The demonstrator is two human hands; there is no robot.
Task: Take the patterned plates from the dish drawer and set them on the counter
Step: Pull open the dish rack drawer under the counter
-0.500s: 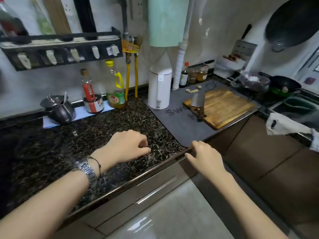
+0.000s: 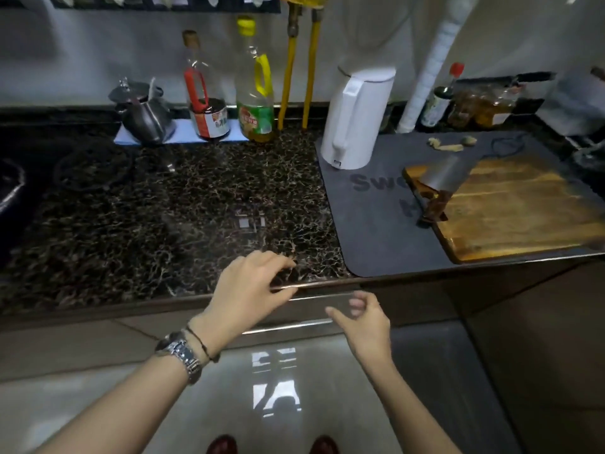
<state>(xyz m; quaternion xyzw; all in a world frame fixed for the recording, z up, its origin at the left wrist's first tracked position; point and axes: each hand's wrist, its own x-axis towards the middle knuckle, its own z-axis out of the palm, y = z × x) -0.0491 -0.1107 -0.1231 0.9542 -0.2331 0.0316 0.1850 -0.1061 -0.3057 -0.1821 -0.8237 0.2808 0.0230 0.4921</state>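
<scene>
While drawer front (image 2: 304, 309) is seen shut below counter (image 2: 196, 208), no patterned plates visible. Left hand (image 2: 248, 290) held loosely spread, empty, at counter edge; right hand (image 2: 363, 319) half-curled, empty. 2 bottles, kettle (image 2: 357, 122), cutting board (image 2: 510, 204) ranged behind.

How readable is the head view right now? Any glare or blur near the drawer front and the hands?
Head view: bright window glare on the glossy floor and a fainter reflection on the counter; the right hand is motion-blurred at the fingers, the left hand sharper; the drawer handle reads clearly; wide-angle bending curves the edges.
</scene>
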